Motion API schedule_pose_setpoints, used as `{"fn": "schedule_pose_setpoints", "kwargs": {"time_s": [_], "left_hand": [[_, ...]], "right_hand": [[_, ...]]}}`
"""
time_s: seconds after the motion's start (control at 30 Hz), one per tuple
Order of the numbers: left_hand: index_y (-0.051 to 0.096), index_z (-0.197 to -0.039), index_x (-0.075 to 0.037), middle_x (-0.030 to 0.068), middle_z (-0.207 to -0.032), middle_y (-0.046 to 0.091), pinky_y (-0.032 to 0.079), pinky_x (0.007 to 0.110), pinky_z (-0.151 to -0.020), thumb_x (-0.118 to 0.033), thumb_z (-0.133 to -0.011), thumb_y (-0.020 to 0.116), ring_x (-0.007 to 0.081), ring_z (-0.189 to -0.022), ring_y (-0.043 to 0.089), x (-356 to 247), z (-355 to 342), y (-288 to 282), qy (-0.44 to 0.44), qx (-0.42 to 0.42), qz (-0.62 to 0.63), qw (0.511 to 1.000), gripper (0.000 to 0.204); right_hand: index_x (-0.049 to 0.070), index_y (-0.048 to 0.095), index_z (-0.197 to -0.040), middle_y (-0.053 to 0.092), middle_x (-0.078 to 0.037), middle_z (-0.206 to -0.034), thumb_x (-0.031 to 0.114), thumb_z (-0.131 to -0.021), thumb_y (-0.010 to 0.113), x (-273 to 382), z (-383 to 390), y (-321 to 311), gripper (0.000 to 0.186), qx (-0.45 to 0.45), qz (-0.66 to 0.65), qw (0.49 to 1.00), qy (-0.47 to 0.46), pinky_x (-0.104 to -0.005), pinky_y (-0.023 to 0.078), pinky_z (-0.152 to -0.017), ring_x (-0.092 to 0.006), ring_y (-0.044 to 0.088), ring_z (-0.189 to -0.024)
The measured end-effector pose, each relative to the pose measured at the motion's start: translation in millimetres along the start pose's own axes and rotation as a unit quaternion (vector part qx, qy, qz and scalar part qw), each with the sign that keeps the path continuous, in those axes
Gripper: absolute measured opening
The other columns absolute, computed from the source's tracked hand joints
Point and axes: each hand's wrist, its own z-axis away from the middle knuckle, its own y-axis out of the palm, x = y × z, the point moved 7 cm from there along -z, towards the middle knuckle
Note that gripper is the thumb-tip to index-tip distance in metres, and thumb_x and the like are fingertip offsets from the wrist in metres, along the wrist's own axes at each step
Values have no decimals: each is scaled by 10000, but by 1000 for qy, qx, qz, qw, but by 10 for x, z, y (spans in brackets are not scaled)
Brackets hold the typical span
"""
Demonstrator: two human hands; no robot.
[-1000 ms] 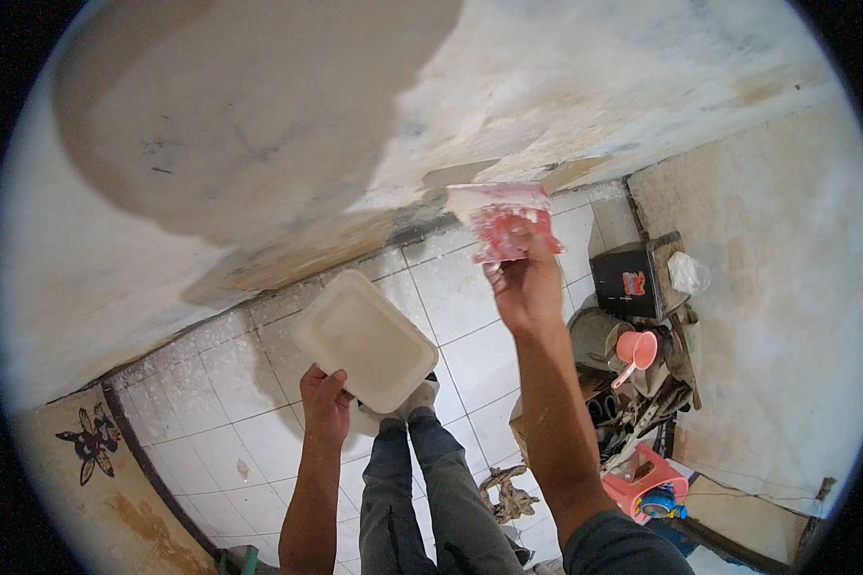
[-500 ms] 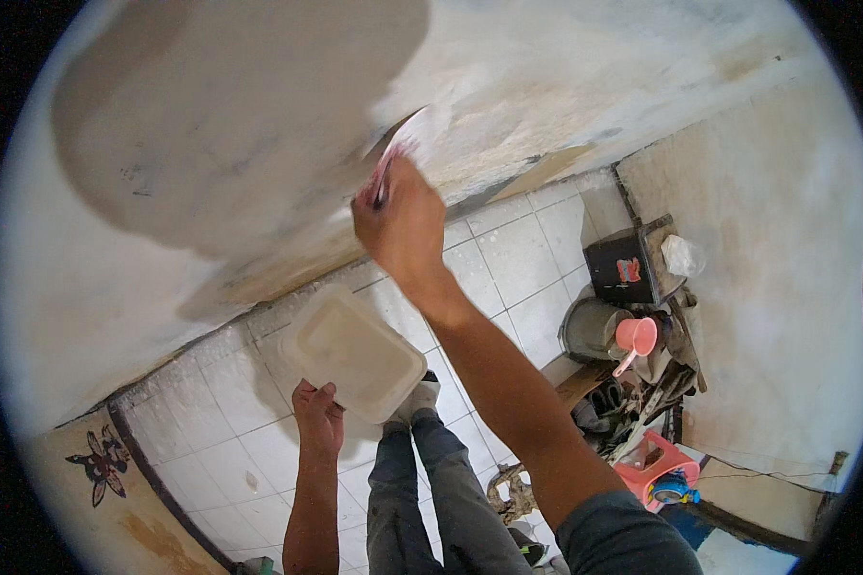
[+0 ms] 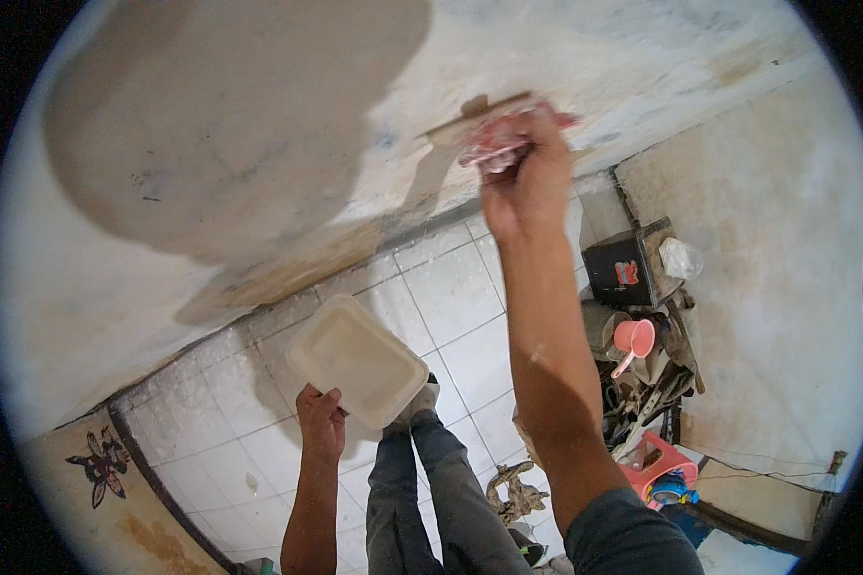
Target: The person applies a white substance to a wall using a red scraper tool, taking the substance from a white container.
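Observation:
My right hand (image 3: 525, 187) is closed around a red putty knife (image 3: 508, 134) smeared with white. Its long thin edge lies at or very near the plastered wall (image 3: 288, 125), though motion blur hides the exact contact. Low in front of me, my left hand (image 3: 322, 417) grips the near left corner of a shallow, off-white rectangular plastic tub (image 3: 360, 359). The thumb rests over the rim and the other fingers are mostly hidden below. A pale smooth layer shows inside the tub, which is held over the floor near my feet.
White floor tiles (image 3: 451, 287) with pale specks run along the wall's base. To the right stand a black box (image 3: 616, 268), a pink dipper (image 3: 634, 337), piled scraps (image 3: 657, 383) and a pink stool (image 3: 657, 460). Gnarled wood (image 3: 516, 494) lies beside my legs.
My right hand has swept the putty knife rightward and slightly up along the wall, and the blade has turned. The left hand and tub have barely moved.

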Motion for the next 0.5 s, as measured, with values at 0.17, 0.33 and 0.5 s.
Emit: {"fn": "schedule_pose_setpoints", "kwargs": {"time_s": [0.17,0.33,0.5], "left_hand": [[572,-979,-20,63,-883,645,544,267,-658,-87,-769,666,144,-773,644,-103,-9,237,32,-30,33,999,240],[577,-979,-18,58,-898,645,544,271,-668,-81,-768,668,146,-773,644,-63,-30,142,25,-33,16,999,239],[583,-989,-13,59,-914,649,545,276,-678,-68,-765,663,149,-779,646,-2,-15,-54,24,-39,25,999,244]], "right_hand": [[9,565,-901,576,-57,-732,19,-773,535,522,331,13,132,-34,162,978,-130,-252,380,-465,-117,498,-552],[15,522,-782,499,-108,-679,59,-729,629,-260,193,-276,127,-24,632,701,-330,-336,434,-593,-235,513,-625],[24,538,-811,579,-147,-801,89,-702,652,-1428,897,-476,170,216,665,659,-279,-395,487,-603,-303,587,-709]]}}
